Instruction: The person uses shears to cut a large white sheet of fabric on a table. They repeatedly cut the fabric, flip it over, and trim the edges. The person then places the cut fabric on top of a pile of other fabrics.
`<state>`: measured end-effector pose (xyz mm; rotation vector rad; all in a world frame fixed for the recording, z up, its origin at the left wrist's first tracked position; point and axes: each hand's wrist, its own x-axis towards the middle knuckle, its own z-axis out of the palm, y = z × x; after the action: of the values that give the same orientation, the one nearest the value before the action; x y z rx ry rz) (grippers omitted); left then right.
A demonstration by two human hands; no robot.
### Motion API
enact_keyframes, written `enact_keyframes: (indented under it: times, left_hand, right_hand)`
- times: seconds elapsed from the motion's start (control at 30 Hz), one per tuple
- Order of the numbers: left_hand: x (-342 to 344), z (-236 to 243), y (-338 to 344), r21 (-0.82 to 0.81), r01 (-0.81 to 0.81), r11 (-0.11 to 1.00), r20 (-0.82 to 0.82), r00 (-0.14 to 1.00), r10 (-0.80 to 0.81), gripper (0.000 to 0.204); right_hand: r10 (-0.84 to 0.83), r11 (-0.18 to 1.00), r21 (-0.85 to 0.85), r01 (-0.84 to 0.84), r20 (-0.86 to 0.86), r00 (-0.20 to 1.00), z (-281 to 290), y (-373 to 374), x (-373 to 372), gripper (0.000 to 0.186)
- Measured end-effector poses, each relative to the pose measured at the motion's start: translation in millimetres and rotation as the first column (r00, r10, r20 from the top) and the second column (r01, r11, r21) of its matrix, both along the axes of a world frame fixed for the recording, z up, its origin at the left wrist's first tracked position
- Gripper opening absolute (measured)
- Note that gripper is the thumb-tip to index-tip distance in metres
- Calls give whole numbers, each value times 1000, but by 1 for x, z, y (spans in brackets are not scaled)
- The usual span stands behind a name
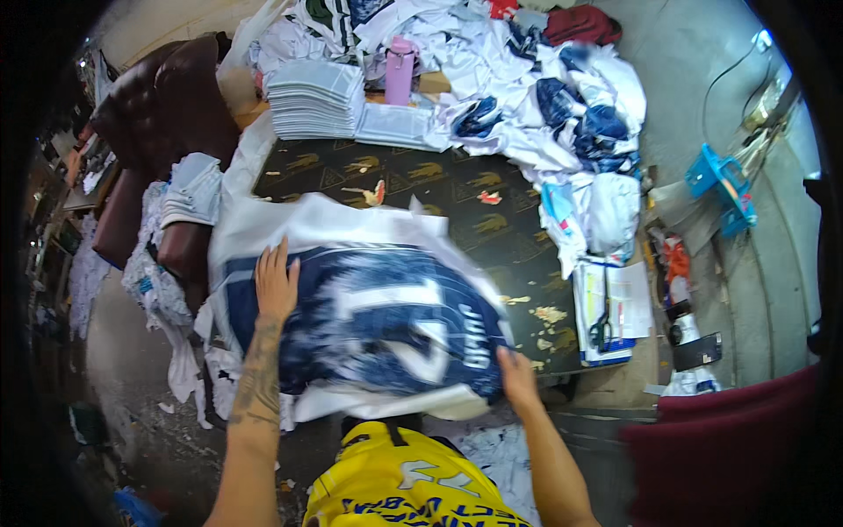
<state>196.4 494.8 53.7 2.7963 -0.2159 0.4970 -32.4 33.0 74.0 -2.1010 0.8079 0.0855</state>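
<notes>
A printed jersey panel [369, 338], navy blue with white markings and wide white margins, lies across the near left part of the dark table [448, 184]. Its upper edge is smeared by motion. My left hand [277, 283] rests flat on the panel's left part, fingers stretched out. At the lower right edge of the cloth, my right hand [518, 379] pinches the border between thumb and fingers. The panel's near edge hangs over the table's front, close to my yellow shirt [413, 479].
Stacked folded white sheets [316, 101] and a pink bottle [399, 70] stand at the back. White and navy cloth [562, 114] is heaped at the far right. Scissors [602, 329] lie on papers [628, 303] at the right edge. A maroon chair [167, 114] stands left.
</notes>
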Motion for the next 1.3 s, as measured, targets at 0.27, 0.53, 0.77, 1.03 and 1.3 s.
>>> enact_keyframes:
  times: [0.27,0.53,0.77,1.03,1.3]
  left_hand:
    - [-80,-78,24,59,-366,929,-139,918,371,54]
    - [71,-83,33,264,-175,948,-180,957,227,76]
    - [217,-87,39,247,-132,960,-147,974,172,79]
    - [311,-100,27,328,-72,942,-136,983,123,78]
    - [195,-48,77,223,-18,975,161,987,-19,70]
  right_hand:
    - [210,821,-568,-62,199,957,-15,-56,-26,60]
    - [314,655,-591,-471,-355,881,-68,-50,160,79]
    - [388,576,-663,-479,-294,874,-57,-84,297,81]
    - [321,587,-716,-377,-221,921,-93,-84,358,81]
    - [399,807,-562,-179,295,868,24,-75,230,28]
